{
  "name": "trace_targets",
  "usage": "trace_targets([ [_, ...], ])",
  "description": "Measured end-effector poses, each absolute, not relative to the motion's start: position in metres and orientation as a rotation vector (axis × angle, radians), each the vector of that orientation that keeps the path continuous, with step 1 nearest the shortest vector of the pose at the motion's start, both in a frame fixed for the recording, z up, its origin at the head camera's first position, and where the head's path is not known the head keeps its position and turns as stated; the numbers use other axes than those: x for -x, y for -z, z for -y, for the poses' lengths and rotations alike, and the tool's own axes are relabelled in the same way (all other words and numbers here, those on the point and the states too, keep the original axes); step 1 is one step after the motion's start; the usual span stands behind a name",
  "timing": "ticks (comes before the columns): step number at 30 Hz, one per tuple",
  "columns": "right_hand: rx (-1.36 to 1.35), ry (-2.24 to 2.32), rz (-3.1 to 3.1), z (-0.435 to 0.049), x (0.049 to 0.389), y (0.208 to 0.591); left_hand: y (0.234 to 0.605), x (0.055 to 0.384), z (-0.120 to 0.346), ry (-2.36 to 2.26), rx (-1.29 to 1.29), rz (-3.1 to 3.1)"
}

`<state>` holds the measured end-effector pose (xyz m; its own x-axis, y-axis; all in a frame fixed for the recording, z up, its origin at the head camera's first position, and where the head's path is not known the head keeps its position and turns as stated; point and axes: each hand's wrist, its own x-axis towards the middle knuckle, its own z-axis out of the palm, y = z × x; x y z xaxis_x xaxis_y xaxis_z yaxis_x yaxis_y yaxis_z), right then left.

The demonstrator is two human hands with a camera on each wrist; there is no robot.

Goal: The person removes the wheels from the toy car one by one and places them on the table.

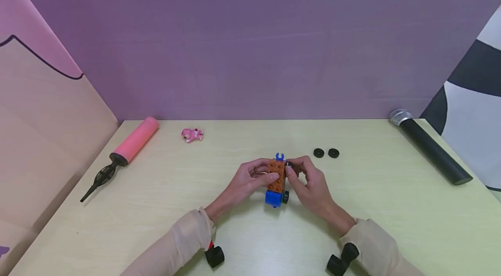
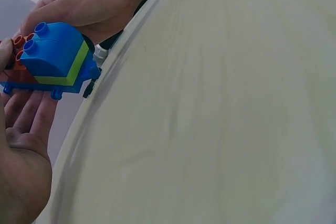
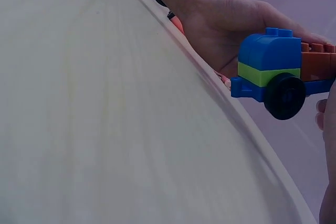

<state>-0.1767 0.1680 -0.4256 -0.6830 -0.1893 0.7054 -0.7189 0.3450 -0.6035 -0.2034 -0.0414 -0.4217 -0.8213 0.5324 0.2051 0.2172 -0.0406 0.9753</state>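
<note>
Head view, lower centre: gripping car (image 1: 276,185) with left hand (image 1: 247,181), apparently pinching wheel (image 1: 289,164) in right hand (image 1: 312,186).

on the pale table (image 1: 117,219) lie a pink pump (image 1: 138,140) with black nozzle (image 1: 104,176) at left, a small pink bear figurine (image 1: 192,135) near the back edge, and, at far right, a black microphone (image 1: 434,151) with silver mesh head (image 1: 401,116), a purple wall (image 1: 250,50) standing behind.
</note>
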Motion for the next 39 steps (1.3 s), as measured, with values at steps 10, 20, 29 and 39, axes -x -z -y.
trace_targets([
  [10,-0.843,-1.356,2.076,-0.171,0.178,0.423,0.421,0.203,0.042,-1.936,-0.802,-1.999],
  [20,-0.894,-1.337,2.067,-0.176,0.182,0.424,0.421,0.205,0.043,-1.914,-0.787,-1.997],
  [29,-0.913,-1.22,2.059,-0.179,0.184,0.422,0.42,0.206,0.043,-1.911,-0.805,-2.004],
  [39,-0.951,-1.183,2.079,-0.182,0.185,0.419,0.421,0.206,0.043,-1.913,-0.778,-2.019],
])
